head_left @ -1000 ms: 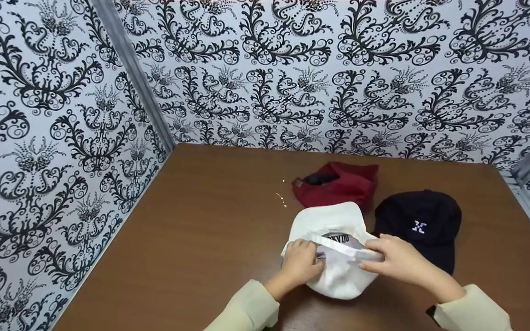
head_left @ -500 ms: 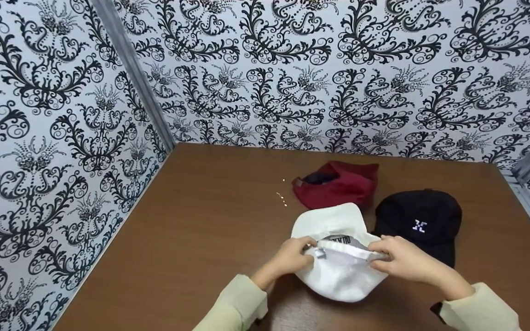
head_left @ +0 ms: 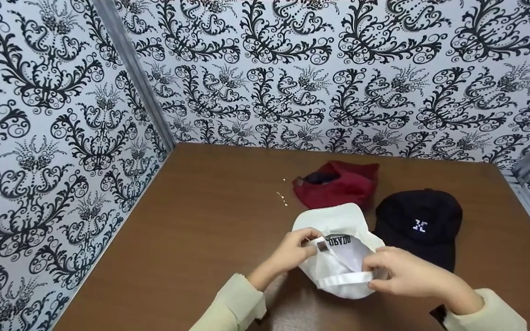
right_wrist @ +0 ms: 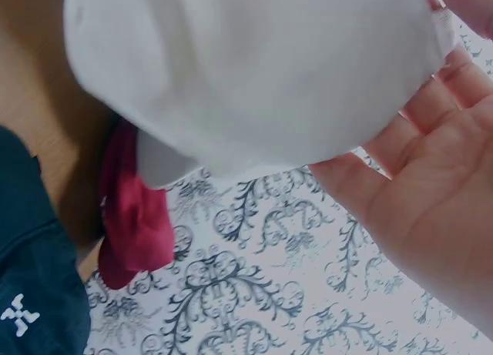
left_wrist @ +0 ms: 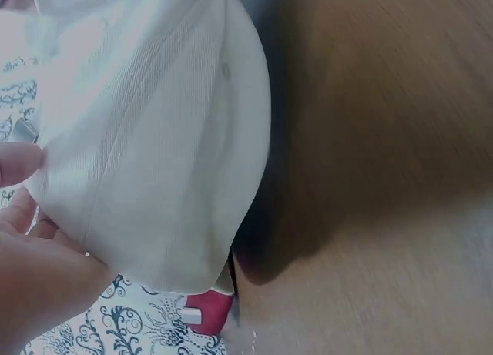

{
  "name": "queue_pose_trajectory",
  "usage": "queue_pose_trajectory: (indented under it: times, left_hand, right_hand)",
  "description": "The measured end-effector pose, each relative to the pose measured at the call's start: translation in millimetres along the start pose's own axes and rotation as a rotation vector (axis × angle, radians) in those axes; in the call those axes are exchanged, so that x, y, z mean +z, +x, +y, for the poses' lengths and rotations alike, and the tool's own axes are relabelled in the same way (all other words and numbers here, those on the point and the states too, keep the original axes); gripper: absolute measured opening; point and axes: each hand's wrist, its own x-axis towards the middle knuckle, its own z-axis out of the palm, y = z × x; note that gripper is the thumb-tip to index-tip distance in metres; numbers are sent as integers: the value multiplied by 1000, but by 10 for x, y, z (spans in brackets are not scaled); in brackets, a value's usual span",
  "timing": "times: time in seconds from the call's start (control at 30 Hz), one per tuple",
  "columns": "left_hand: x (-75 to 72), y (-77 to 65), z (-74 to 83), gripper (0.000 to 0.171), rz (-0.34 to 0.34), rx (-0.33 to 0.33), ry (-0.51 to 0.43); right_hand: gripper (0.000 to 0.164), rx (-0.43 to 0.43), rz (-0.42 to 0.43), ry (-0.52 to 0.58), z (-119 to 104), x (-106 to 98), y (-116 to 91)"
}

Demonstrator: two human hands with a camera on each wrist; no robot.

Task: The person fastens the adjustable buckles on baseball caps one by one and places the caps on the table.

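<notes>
A white baseball cap is held between both hands, its inside facing up and its brim pointing away. Dark lettering shows on the inner front. My left hand pinches the cap's left back edge beside a small dark buckle. My right hand pinches the right back edge, where a white strap runs leftward across the lower crown, apart from the buckle. In the left wrist view, the crown fills the space beside the thumb. The right wrist view shows the fingers behind the cap's edge.
A red cap lies behind the white one, its opening turned up. To the right sits a black cap with a small white emblem. The brown table meets patterned walls at the back and left.
The strap, earlier stretched between both hands across the opening, now lies lower and away from the left hand. The left hand has risen slightly, and the right hand has dropped a little.
</notes>
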Motion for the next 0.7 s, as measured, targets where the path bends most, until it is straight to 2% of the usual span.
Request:
queue_pose_trajectory:
  times: [0.17,0.33,0.4,0.53,0.63,0.7]
  left_hand:
    - [-9,-14,43,29,-12,9,-34]
    - [-62,-62,207,32,-33,40,-80]
    - [-78,-73,272,31,-38,52,-70]
    - [-63,-67,317,31,-36,49,-37]
    - [-54,-68,339,30,-37,43,-32]
    - [-57,-72,354,30,-48,42,-25]
  right_hand:
    - [18,-67,-8,139,-48,-23,31]
    - [18,-134,-15,330,-48,-36,41]
    - [18,-155,-5,383,-48,-35,50]
    - [17,-149,11,507,-82,-48,76]
    - [16,-128,23,645,-133,-77,97]
    - [18,-142,48,740,-154,-97,113]
